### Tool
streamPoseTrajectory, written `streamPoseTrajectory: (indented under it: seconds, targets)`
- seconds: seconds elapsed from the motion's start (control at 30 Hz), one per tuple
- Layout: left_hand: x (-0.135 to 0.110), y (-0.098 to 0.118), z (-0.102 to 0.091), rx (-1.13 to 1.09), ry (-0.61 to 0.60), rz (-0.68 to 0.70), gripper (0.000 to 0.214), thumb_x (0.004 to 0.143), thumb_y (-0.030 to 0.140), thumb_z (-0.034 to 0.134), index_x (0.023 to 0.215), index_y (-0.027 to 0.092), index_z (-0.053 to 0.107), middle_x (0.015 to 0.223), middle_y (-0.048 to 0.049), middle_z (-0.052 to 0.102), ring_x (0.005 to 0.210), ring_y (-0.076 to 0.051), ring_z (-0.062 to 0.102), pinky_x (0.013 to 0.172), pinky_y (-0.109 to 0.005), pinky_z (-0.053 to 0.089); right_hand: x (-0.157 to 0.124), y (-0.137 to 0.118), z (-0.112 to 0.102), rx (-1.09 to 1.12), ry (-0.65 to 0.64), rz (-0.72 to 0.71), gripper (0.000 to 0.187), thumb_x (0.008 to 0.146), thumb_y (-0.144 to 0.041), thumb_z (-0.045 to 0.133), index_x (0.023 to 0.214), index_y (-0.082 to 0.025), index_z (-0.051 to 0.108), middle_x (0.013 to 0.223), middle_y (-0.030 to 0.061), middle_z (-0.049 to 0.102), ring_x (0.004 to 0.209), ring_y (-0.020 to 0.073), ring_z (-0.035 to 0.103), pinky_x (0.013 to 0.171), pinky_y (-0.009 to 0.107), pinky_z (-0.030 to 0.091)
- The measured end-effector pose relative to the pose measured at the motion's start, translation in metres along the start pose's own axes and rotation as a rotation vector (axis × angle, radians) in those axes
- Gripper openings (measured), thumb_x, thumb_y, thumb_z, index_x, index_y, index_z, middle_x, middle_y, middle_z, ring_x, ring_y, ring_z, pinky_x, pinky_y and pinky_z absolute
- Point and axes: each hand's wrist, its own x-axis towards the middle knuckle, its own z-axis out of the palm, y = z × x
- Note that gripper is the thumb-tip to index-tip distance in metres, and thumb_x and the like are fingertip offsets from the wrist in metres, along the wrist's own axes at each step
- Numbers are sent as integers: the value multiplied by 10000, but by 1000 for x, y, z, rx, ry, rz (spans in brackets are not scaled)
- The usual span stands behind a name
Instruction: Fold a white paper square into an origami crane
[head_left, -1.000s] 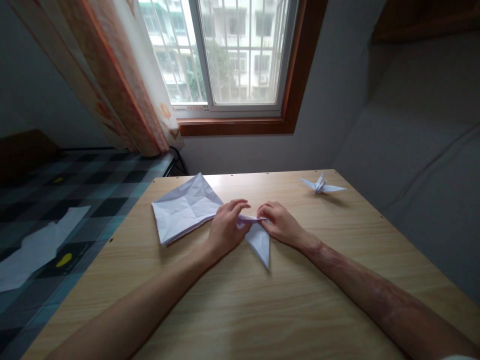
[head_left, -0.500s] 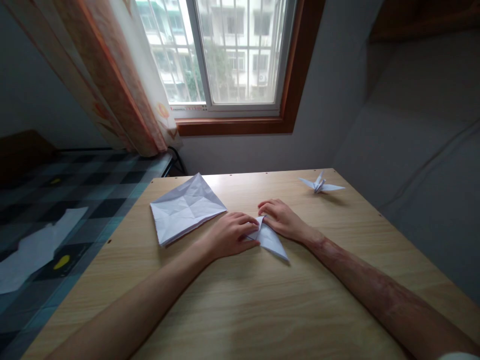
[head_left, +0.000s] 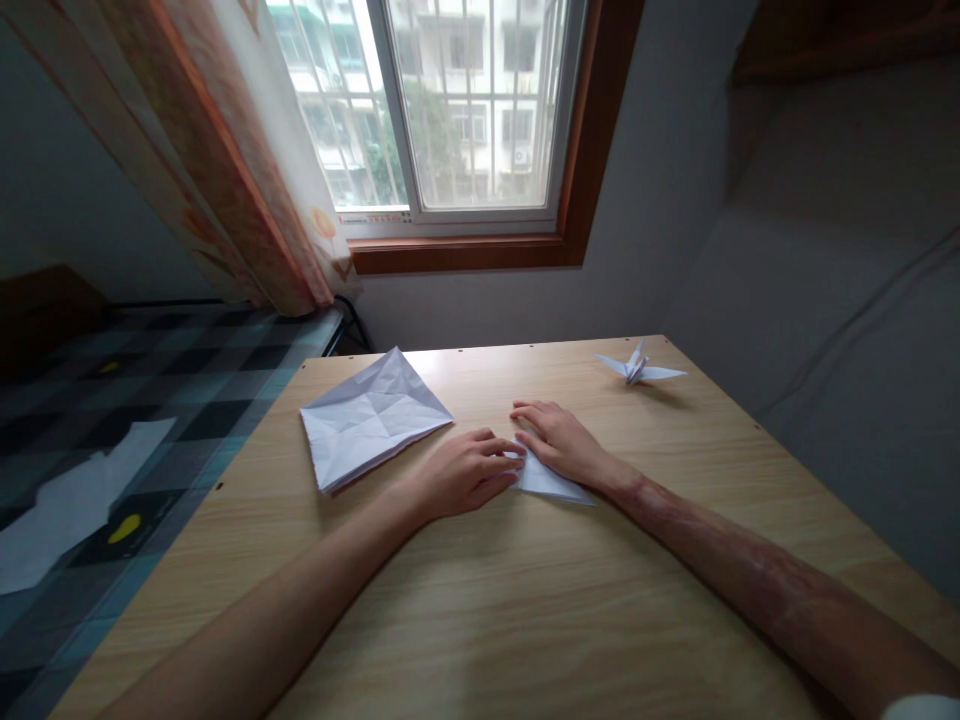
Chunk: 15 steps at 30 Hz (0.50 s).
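A small piece of folded white paper [head_left: 551, 482] lies on the wooden table between my hands, its pointed end toward the lower right. My left hand [head_left: 472, 472] grips its left end, with the fingertips on top and the thumb at the near edge. From the far side, my right hand [head_left: 561, 437] holds the upper edge, its thumb on the paper and its fingers reaching left beyond it. Parts of the paper under the fingers are hidden. Left of my hands rests a stack of creased white paper sheets [head_left: 379, 415].
A folded paper crane [head_left: 636, 372] stands at the table's far right. Left of the wooden table [head_left: 450, 620] is a bed with a checked cover [head_left: 202, 350] and a torn white paper [head_left: 82, 505] on it. Behind are a window [head_left: 472, 110] and a curtain [head_left: 247, 190].
The folded paper has turned, its point swinging right and slightly away from me. A flap that stood up by my left fingers now lies lower under my hands.
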Motion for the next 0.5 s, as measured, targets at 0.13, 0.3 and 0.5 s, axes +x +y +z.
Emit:
streamPoseTrajectory:
  seconds: [0.13,0.3,0.5]
  targets:
    - [0,1,0,-5,8,-5,279,1099,382,592,1244,300,815,1323,-95,795,1027,-243,722,1001,-409,574,-8,10,5,-52,7,24,329,1111,-323,571,1404,-228,686,1567,150,649,1458,289,594,1227,530,459]
    - [1,2,2,73,30,-39,285,1075,419,640,1263,297,816,1295,-86,804,992,-245,720,955,-403,573,-24,7,2,-156,-3,19,429,1132,-303,488,1527,-198,619,1661,165,564,1564,306,504,1298,561,396]
    - [1,-1,7,60,67,-88,282,1050,448,682,1249,317,833,1283,-92,804,993,-243,732,976,-413,573,-62,-18,-11,-173,-97,-38,616,1126,-322,501,1729,-250,394,1759,127,422,1646,307,399,1350,571,342]
